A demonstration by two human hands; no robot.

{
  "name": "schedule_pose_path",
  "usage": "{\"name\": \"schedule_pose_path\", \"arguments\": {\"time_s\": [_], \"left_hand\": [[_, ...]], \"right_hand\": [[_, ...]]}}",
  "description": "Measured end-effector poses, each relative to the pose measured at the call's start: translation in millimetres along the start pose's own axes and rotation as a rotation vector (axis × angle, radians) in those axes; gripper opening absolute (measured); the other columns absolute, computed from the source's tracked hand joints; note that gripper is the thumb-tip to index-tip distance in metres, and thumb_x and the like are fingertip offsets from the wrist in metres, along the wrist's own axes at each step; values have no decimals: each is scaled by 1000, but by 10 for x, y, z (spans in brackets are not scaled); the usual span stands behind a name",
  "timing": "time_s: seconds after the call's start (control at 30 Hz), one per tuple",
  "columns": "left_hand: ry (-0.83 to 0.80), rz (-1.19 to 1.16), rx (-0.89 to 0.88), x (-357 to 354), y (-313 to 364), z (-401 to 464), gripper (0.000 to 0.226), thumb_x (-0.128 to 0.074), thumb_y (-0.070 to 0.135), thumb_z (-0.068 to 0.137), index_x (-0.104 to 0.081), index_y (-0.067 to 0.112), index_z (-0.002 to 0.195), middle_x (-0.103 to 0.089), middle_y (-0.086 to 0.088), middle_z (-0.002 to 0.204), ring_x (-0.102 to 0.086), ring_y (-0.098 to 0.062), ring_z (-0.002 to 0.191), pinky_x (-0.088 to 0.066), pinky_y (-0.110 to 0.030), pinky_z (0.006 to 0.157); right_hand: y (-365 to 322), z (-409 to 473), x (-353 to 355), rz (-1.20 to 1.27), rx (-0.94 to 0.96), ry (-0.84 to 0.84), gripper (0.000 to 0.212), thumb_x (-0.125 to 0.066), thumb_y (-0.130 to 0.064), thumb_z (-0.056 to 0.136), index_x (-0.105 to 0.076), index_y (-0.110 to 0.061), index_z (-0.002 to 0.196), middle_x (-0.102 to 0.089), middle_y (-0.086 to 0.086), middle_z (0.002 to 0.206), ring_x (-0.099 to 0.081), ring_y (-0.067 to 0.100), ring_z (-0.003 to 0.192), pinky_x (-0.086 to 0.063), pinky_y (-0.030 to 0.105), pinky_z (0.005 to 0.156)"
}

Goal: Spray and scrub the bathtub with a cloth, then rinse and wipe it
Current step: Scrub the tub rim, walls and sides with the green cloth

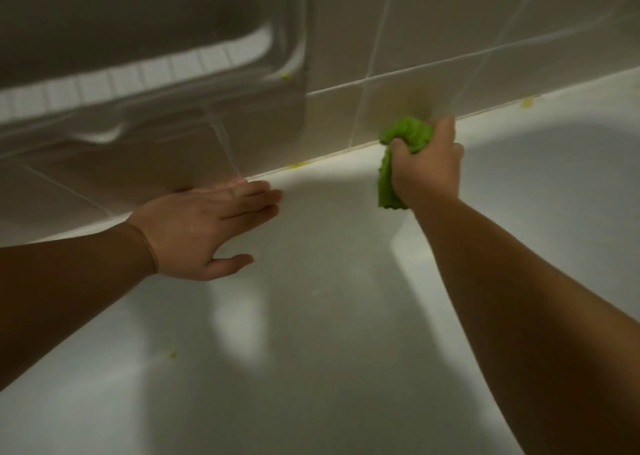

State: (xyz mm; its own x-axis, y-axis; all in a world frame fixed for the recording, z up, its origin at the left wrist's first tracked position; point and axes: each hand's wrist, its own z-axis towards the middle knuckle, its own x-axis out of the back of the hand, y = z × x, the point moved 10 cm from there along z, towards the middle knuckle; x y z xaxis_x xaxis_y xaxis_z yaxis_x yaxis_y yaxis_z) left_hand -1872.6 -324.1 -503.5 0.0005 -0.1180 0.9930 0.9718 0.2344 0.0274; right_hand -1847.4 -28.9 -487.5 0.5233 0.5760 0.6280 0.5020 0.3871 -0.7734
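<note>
two hands (207, 226), one green cloth (398, 164), one white bathtub (329, 316), one tiled wall (450, 22)

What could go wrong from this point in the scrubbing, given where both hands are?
The left hand lies flat on the tub ledge as a brace; if that ledge is wet, it could slip. The right hand grips the green cloth bunched at the wall seam, so little cloth may meet the surface. Yellowish specks along the seam could be missed.

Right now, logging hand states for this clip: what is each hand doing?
Left hand: open, flat on the bathtub rim.
Right hand: grips the green cloth.
</note>
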Motion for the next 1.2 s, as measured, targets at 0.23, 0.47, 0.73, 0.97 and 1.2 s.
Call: {"name": "schedule_pose_path", "arguments": {"time_s": [0.23, 0.47, 0.73, 0.97, 1.2], "left_hand": [[-9, 21, 4, -29, 16, 121, 76, -58, 53, 96, -46, 5, 153, -37, -11, 164, -30, -25, 154, -40, -49, 118], [7, 59, -13, -47, 48, 160, 77, -57, 52, 97, -41, 5, 156, -32, -11, 166, -28, -27, 155, -31, -46, 123], [34, 63, 20, -27, 47, 169, 76, -57, 51, 97, -40, 9, 157, -34, -8, 166, -31, -25, 154, -31, -46, 123], [-34, 30, 133, -47, 41, 113, 74, -47, 51, 97, -32, 16, 161, -28, -3, 168, -27, -21, 155, -27, -41, 125], [0, -62, 316, 26, -70, -465, 77, -48, 52, 93, -33, 17, 161, -32, 0, 166, -31, -20, 153, -29, -42, 124]], "right_hand": [[-258, -341, -246, -33, 173, 55, 28, -56, -21, 97, -47, -11, 122, -49, 14, 119, -41, 22, 90, -41, 34, 80], [-335, -432, -463, -64, 375, -192, 26, -63, -32, 93, -43, -28, 110, -47, 5, 115, -45, 19, 93, -44, 34, 76], [-213, -191, -213, -31, 263, -82, 33, -61, -20, 96, -46, -12, 124, -46, 10, 112, -48, 28, 94, -44, 34, 78], [-414, -549, -475, -116, 105, -157, 24, -58, -23, 99, -37, -28, 109, -33, 4, 116, -54, 32, 94, -46, 39, 84], [-875, -1342, -1205, -114, 254, -316, 32, -60, -21, 96, -42, -31, 121, -38, 8, 125, -56, 33, 104, -51, 41, 86]]}}
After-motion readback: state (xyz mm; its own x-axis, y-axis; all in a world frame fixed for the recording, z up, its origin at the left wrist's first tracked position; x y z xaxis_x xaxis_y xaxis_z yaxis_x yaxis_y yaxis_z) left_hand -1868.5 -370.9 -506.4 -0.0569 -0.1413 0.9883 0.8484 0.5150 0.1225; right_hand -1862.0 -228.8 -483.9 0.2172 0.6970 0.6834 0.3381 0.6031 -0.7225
